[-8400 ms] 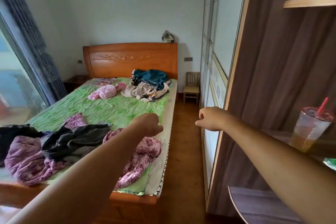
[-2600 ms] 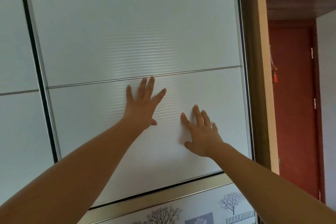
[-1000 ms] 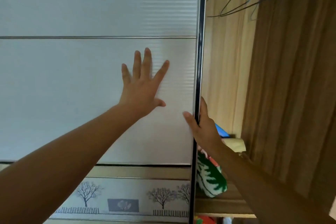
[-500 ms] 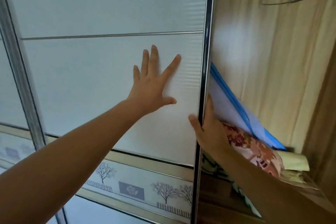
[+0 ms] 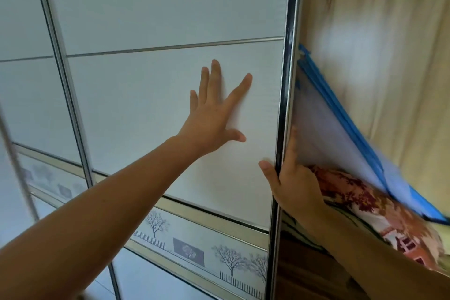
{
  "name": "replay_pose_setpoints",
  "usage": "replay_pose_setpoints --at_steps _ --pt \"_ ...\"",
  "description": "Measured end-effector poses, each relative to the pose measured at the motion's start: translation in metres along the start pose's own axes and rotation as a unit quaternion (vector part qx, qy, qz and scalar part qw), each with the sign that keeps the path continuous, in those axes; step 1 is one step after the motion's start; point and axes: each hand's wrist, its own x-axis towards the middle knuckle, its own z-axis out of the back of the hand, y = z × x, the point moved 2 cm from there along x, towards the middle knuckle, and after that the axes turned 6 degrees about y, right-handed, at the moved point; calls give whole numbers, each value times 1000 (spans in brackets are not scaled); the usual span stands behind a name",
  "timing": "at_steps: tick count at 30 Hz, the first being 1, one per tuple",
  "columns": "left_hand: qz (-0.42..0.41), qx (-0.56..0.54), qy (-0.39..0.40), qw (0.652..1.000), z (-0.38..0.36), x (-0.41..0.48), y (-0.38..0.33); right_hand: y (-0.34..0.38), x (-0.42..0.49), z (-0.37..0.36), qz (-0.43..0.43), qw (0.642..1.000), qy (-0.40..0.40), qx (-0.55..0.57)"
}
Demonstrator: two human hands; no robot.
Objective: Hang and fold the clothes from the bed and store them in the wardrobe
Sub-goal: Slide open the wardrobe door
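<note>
Wardrobe (image 5: 377, 61) standing part-open; sliding door (image 5: 158, 105) (stiff, slick-faced) taking left hand (image 5: 214, 117) flat, fingers (image 5: 237, 90) spread; right hand (image 5: 292, 185) gripping frame edge (image 5: 283, 105), surest hold.

A matt, finely ribbed white finish is shown by the sliding door panel (image 5: 151, 105), edged by a glossy metal door frame (image 5: 289, 56). At three o'clock, a translucent plastic storage bag (image 5: 321, 134) is seen above printed cloth bedding (image 5: 370, 204), backed by pale, smooth wood-grain board (image 5: 379, 31) at one o'clock.
</note>
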Motion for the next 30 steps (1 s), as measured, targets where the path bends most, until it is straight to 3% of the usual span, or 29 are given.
replay_pose_setpoints --at_steps 10,17,20,23,30 --pt "10 -15 14 1000 5 -7 -3 0 1 0 -5 1000 9 -14" --pt "38 2 63 997 -3 -62 -10 -23 -22 21 7 987 151 -58" --pt "117 9 165 979 -14 -96 -10 -38 -37 34 -12 966 239 -98" --pt "154 21 308 938 -27 -125 -20 -49 -53 48 -34 934 333 -124" --pt "113 -26 440 890 -64 -176 -93 -68 -106 86 -92 875 446 -163"
